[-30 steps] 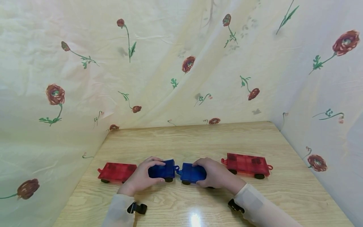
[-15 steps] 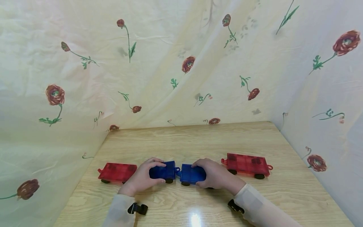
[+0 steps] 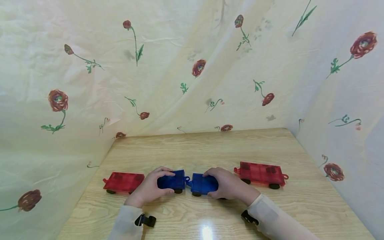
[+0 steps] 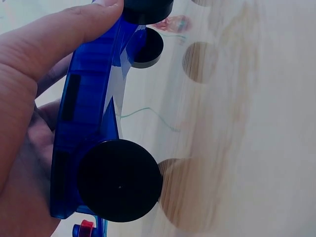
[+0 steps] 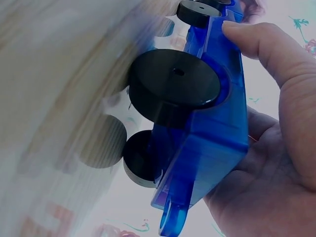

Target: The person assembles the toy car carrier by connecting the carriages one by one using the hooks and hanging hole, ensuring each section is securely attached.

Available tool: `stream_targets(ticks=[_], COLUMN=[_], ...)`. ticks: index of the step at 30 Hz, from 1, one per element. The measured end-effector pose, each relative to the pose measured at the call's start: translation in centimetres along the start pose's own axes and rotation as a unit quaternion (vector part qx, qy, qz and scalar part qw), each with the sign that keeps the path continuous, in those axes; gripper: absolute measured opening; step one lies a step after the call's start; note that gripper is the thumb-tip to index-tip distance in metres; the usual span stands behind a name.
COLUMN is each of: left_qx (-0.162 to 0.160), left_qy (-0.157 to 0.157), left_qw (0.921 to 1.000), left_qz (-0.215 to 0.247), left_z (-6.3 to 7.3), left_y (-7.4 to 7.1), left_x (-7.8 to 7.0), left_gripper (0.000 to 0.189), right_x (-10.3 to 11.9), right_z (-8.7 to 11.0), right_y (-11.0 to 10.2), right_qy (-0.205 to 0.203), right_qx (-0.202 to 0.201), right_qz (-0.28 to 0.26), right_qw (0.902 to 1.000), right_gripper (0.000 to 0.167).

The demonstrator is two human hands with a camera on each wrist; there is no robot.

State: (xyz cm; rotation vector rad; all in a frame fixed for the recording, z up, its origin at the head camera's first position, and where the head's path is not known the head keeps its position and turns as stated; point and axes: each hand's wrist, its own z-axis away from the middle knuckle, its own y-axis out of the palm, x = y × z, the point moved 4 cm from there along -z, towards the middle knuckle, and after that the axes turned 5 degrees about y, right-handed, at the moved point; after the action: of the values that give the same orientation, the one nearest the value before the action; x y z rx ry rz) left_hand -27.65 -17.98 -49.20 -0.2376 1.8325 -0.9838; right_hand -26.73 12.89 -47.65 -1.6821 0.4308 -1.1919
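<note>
Two translucent blue toy train cars with black wheels are end to end at the middle of the table in the head view. My left hand (image 3: pixel 151 185) grips the left blue car (image 3: pixel 179 179) from behind, thumb on the near side and fingers on the far side. My right hand (image 3: pixel 228 184) grips the right blue car (image 3: pixel 200 182) the same way. Between them the hook and ring (image 3: pixel 188 180) meet; whether they are linked is too small to tell. In the right wrist view a blue ring (image 5: pixel 174 217) sticks out of the car's other end.
A red toy train car (image 3: pixel 124 182) stands left of my left hand, partly behind it. Another red car (image 3: pixel 262 173) stands to the right, beyond my right forearm. Flowered cloth (image 3: pixel 168 76) surrounds the wooden table (image 3: pixel 204 146) at the back and sides.
The blue cars shift very slightly at their coupling, with the left one nudging right and then a little back. Both hands keep their grip; the red cars stay put.
</note>
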Motion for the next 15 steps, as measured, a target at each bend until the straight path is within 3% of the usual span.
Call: stream_targets(ticks=[15], left_qx=[0.013], left_qy=[0.0], left_qw=[0.9999], left_qz=[0.001], left_z=[0.16], left_y=[-0.01], left_x=[-0.24], left_gripper=[0.054], right_x=[-0.07], right_z=[-0.01], right_y=[-0.39], right_qy=[0.002], right_qx=[0.005], right_qz=[-0.003], right_qw=[1.0], right_gripper=[0.059])
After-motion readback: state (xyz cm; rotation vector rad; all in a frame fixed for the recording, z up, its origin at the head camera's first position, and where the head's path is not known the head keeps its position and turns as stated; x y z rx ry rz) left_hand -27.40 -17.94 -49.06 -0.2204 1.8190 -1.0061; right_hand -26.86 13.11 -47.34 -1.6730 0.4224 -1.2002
